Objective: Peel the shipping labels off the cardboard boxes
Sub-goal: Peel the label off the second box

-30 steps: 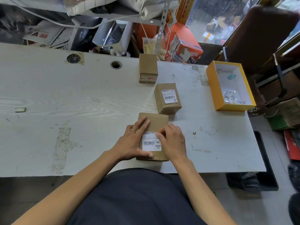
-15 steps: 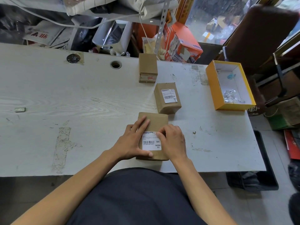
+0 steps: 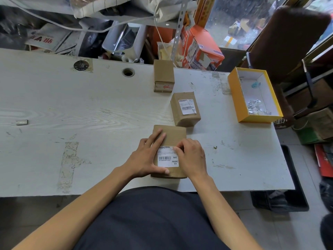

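A brown cardboard box (image 3: 175, 136) lies near the table's front edge with a white shipping label (image 3: 167, 158) on its top. My left hand (image 3: 146, 156) lies flat on the box's left side, fingers spread, thumb along the front edge. My right hand (image 3: 192, 156) rests on the right side, its fingertips bent onto the label's upper right corner. A second box (image 3: 185, 109) with its own label (image 3: 187, 106) stands just behind. A third box (image 3: 163, 75) without a visible label stands farther back.
A yellow open box (image 3: 234, 94) with small bits inside sits at the table's right. The white table (image 3: 72, 114) has a cable hole (image 3: 128, 72), a round metal disc (image 3: 81, 65) and a small metal piece (image 3: 22, 122) at left. Clutter lines the far edge.
My right hand's fingertips have crept a little further onto the label's upper right corner. The boxes and my left hand have not moved.
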The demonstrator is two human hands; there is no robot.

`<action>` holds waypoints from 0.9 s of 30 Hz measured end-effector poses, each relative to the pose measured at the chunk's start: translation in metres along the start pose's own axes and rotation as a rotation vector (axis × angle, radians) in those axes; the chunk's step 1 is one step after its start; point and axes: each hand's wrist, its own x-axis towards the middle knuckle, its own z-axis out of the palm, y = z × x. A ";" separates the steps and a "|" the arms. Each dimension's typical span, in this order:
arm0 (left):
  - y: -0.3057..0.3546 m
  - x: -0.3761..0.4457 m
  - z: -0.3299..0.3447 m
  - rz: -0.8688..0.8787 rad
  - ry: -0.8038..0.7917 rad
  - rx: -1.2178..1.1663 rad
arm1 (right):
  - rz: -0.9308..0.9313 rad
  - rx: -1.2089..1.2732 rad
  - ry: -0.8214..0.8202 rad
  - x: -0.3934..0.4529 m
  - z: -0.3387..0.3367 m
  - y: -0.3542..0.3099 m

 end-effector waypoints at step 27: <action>-0.001 0.001 0.002 0.008 0.016 0.016 | 0.014 0.001 0.016 0.000 0.001 0.001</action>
